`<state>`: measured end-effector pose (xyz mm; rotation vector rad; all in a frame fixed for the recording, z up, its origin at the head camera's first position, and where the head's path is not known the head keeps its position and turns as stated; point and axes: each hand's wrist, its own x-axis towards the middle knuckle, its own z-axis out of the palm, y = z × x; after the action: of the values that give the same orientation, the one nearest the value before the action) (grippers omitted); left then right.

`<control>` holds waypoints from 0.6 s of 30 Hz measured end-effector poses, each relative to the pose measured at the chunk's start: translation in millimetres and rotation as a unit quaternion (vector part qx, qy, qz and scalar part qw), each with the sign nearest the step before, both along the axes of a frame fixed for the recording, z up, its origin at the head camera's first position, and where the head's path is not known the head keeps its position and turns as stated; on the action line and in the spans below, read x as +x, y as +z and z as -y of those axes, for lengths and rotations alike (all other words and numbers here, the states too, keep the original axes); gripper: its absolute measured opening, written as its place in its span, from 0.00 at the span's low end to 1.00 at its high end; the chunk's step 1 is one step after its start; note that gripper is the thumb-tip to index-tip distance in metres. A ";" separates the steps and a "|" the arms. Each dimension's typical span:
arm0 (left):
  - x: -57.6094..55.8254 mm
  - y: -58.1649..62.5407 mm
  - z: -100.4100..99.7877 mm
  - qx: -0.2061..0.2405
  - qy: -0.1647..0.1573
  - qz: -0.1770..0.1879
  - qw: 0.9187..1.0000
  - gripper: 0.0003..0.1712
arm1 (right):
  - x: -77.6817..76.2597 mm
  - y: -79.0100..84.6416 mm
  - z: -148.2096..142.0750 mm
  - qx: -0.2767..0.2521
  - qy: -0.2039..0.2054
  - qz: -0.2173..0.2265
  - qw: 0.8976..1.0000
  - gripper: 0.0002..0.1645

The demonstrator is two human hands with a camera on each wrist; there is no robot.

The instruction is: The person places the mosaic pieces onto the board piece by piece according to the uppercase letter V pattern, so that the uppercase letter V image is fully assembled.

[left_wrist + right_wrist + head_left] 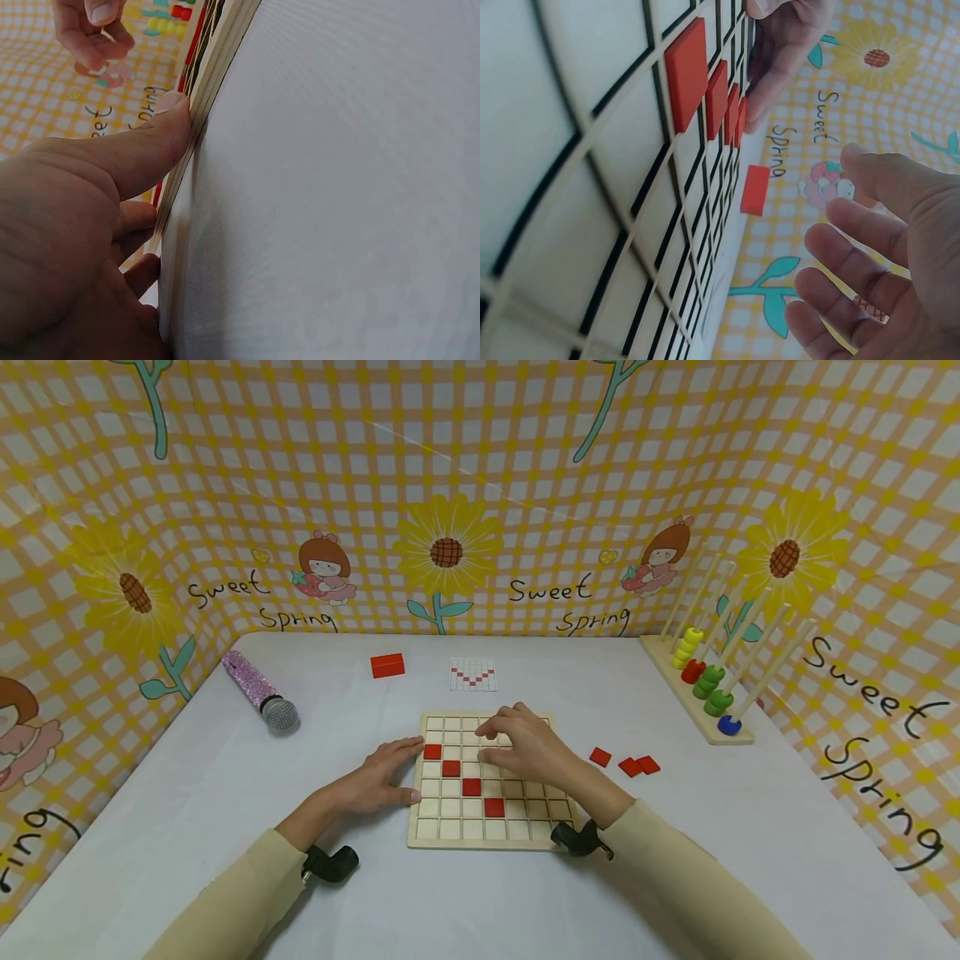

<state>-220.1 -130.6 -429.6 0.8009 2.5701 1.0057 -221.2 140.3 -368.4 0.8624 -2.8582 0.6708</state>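
Observation:
A wooden grid board lies flat on the table, with several red square tiles set in a diagonal line down its left half. My left hand rests at the board's left side, thumb and fingertips touching the edge. In the left wrist view the left thumb presses on the board's side. Over the upper middle of the board hovers my right hand, its fingers loosely bent. The right wrist view shows nothing between the fingers of the right hand, which is apart from the grid.
Three loose red tiles lie right of the board. Behind it are a pattern card with red squares in a V and a red block. A glittery pink microphone lies at left; a bead-and-peg stand stands at right.

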 end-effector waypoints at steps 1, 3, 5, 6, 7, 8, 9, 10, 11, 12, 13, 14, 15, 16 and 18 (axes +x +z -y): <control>0.1 -0.1 0.1 0.000 0.000 0.000 1.000 0.45 | 0.9 0.0 -2.0 -0.001 -0.002 0.002 1.000 0.19; 0.2 0.0 0.3 0.001 0.000 0.001 1.000 0.46 | 2.3 -0.3 -6.0 -0.004 -0.008 0.002 1.000 0.19; 0.2 -0.1 0.5 0.001 -0.001 0.001 1.000 0.45 | 3.7 -1.0 -10.2 -0.006 -0.013 0.000 1.000 0.19; 0.3 -0.2 0.5 0.001 -0.001 0.001 1.000 0.45 | 4.5 -1.3 -12.5 -0.007 -0.014 -0.003 1.000 0.19; 0.3 -0.2 0.6 0.001 -0.002 0.000 1.000 0.46 | 5.3 -1.8 -14.9 -0.009 -0.015 -0.006 1.000 0.19; 0.3 -0.2 0.6 0.001 -0.002 0.000 1.000 0.46 | 6.0 -2.3 -17.4 -0.012 -0.016 -0.009 1.000 0.18; 0.2 0.0 0.7 -0.001 -0.001 0.001 1.000 0.46 | 6.6 -2.8 -20.1 -0.016 -0.016 -0.011 1.000 0.18; 0.2 -0.1 0.9 -0.001 -0.001 0.000 1.000 0.46 | 7.2 -3.2 -22.8 -0.019 -0.017 -0.013 1.000 0.18; 0.1 0.1 0.8 -0.003 0.000 0.000 1.000 0.46 | 7.9 -3.5 -25.6 -0.021 -0.019 -0.015 0.999 0.18; 0.0 0.2 0.8 -0.004 0.001 0.001 1.000 0.46 | 8.5 -3.9 -28.2 -0.022 -0.022 -0.016 0.999 0.18; -0.1 0.4 0.7 -0.005 0.003 0.002 1.000 0.46 | 9.1 -4.4 -30.9 -0.023 -0.025 -0.017 0.999 0.18; -0.2 0.5 0.7 -0.005 0.004 0.003 1.000 0.46 | 9.6 -4.8 -33.6 -0.022 -0.028 -0.017 0.999 0.18; -0.3 0.7 0.6 -0.006 0.005 0.005 1.000 0.46 | 10.1 -5.4 -36.4 -0.021 -0.034 -0.017 0.999 0.18; -0.3 0.8 0.6 -0.006 0.006 0.004 1.000 0.46 | 10.7 -5.8 -39.0 -0.018 -0.040 -0.016 0.999 0.18; -0.4 1.0 0.5 -0.007 0.006 0.003 1.000 0.46 | 11.7 -6.6 -44.3 -0.016 -0.049 -0.014 0.999 0.18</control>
<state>-220.5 -131.1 -428.6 0.7800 2.5768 0.9907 -209.5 184.7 -375.0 0.7156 -2.8354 0.6843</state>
